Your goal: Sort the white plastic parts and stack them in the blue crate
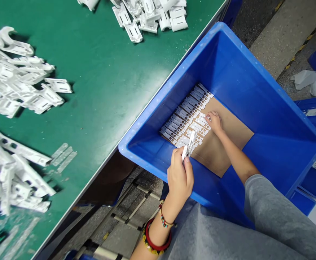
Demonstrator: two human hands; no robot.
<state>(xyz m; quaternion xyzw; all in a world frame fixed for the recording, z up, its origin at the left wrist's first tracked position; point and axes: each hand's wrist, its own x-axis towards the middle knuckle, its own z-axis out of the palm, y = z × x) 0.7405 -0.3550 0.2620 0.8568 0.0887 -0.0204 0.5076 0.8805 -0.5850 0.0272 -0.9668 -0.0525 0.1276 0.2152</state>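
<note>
Our left hand (180, 177) pinches a white plastic strip (189, 146) inside the blue crate (244, 79); our right hand (214, 121), unclenched, presses on rows of strips (186, 112) lying on cardboard (223, 151), mid-frame.

Item: white perforated plastic strips (192, 142), small bundle, gripped upright in my left hand (180, 177). Lot: more strips (185, 115), overlapping rows on brown cardboard (223, 144), under my right hand (214, 122).

blue crate (268, 108), green bench (106, 72), white perforated strips (187, 112)
</note>
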